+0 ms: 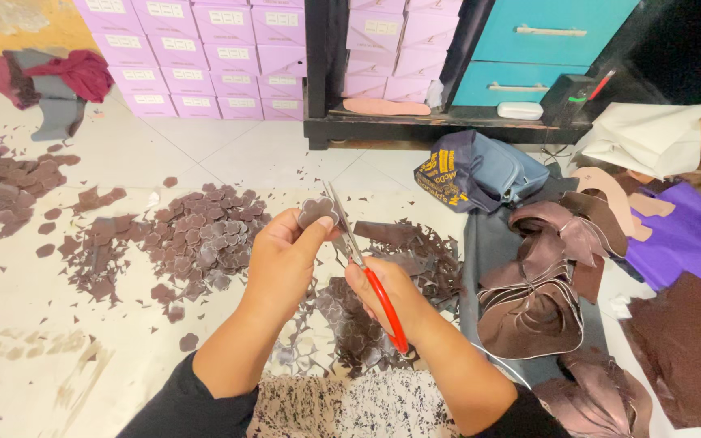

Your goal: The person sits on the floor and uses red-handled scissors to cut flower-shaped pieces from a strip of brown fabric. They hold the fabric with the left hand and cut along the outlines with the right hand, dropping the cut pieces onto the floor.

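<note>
Small brown flower-shaped leather piece (318, 212) pinched upright against open blades of red-handled scissors (364, 268), above floor scraps.

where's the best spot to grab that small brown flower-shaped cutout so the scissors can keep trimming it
Pinch the small brown flower-shaped leather cutout by its lower left lobes, coming from the left as the left hand does; the red-handled scissors meet its right edge.
</note>
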Available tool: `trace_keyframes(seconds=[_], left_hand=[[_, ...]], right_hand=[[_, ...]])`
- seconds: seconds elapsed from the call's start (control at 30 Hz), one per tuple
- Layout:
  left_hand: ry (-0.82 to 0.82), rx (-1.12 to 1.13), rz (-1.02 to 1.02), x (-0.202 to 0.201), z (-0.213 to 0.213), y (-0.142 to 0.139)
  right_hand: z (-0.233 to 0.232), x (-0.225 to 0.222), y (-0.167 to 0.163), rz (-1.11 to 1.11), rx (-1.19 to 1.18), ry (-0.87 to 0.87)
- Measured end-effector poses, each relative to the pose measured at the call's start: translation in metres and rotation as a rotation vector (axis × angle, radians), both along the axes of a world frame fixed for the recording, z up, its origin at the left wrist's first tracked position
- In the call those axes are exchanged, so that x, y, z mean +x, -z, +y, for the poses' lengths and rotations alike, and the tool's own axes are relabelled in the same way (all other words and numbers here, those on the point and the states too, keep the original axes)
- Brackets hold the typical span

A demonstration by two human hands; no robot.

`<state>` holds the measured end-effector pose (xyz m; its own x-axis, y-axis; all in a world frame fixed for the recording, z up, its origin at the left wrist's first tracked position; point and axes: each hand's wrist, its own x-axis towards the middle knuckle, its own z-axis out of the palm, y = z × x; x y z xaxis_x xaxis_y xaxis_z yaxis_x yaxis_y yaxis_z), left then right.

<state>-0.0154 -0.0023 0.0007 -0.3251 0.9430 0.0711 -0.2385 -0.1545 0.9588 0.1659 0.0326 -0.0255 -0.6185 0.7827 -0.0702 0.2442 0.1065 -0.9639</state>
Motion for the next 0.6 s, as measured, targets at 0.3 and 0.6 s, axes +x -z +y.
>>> trace_keyframes(seconds=[0.3,0.6], left_hand=[[-0.048,0.042,-0.025,-0.0017,0.0023,0.0028],[-0.058,0.047,-0.022,-0.0041,0.0016,0.0030]], right_hand=[[-0.0001,-0.0027,0.0008,0.003,-0.001,0.001],[-0.0018,-0.0028,0.0016,0.078,-0.130,-0.016]])
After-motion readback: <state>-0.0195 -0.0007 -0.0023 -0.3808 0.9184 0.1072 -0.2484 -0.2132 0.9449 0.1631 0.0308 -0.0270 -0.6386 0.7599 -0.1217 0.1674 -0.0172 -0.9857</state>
